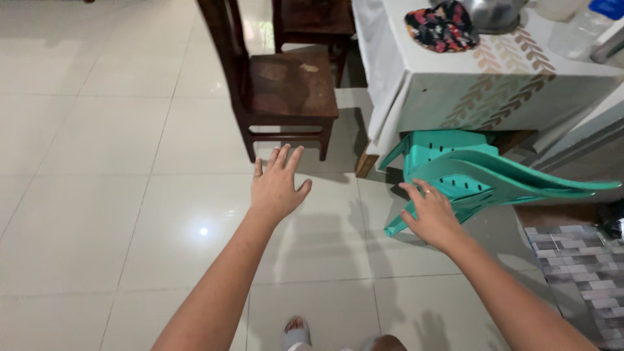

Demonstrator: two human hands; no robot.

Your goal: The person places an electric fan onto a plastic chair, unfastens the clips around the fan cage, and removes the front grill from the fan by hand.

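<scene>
Head view: right hand [434,220] grip open, fingertips at edge of tilted teal plastic chair [481,175] beside cloth-covered bench [455,84]. Left hand [278,187] grip spread, empty, over floor [97,195], near wooden chair [289,84].

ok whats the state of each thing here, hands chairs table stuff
left hand: open, fingers spread, holding nothing, above the floor
right hand: open, by the edge of the teal plastic chair; contact unclear
teal plastic chair: tilted, partly under the table
wooden chair: upright, seat empty
table: covered with a leaf-print cloth
patterned fabric piece: lying on the table
metal pot: standing on the table
</scene>
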